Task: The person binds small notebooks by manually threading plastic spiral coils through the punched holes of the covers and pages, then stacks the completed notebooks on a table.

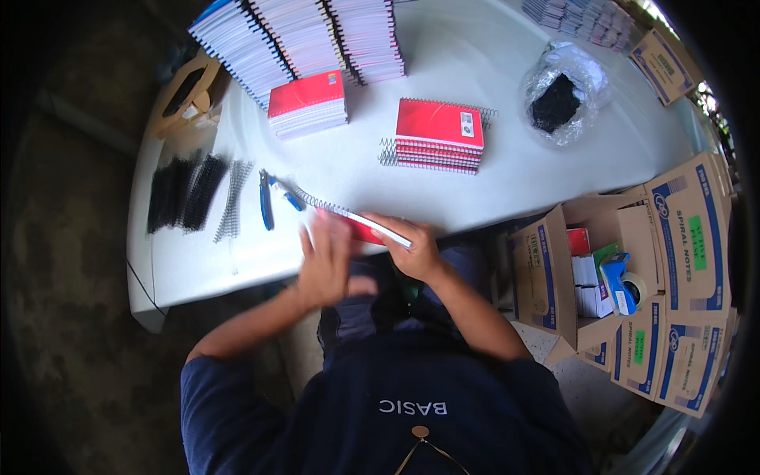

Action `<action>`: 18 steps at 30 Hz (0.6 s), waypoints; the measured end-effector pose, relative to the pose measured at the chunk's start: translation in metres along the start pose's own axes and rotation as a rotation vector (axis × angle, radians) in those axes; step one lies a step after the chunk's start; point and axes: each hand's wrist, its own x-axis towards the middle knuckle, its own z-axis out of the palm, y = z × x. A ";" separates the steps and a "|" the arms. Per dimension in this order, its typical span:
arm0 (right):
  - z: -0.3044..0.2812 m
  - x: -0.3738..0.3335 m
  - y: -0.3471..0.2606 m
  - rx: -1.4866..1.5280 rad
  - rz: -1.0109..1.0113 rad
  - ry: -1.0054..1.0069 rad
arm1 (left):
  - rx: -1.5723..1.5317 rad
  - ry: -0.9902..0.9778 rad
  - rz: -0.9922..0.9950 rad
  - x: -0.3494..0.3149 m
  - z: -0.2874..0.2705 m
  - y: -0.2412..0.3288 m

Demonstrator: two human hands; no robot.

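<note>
Above my lap at the table's near edge, my right hand grips a red-covered spiral notebook, tilted with its white page edge up. A metal spiral coil runs along its edge and sticks out past its far left end. My left hand is blurred by motion beside the notebook's left end, fingers stretched out and thumb apart; it appears to hold nothing. Whether its fingertips touch the cover I cannot tell. Just beyond lies a blue-handled hand tool, with another blue piece beside it.
Black coils and grey coils lie at left. Red notebooks with protruding coils are stacked mid-table, another red-topped stack left of them. Tall notebook stacks stand behind. An open carton holds notebooks and a tape dispenser.
</note>
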 end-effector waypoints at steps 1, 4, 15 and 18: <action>-0.001 0.005 0.000 -0.002 -0.009 0.007 | 0.239 -0.068 0.215 -0.020 0.004 0.008; -0.003 0.001 -0.008 -0.105 -0.136 -0.131 | 0.336 0.598 -0.027 0.059 -0.054 -0.019; 0.006 0.002 -0.015 -0.110 -0.163 -0.144 | -0.128 0.840 -0.060 0.067 -0.001 -0.034; -0.002 0.002 -0.008 -0.097 -0.117 -0.005 | -0.178 0.240 0.194 0.010 0.022 0.015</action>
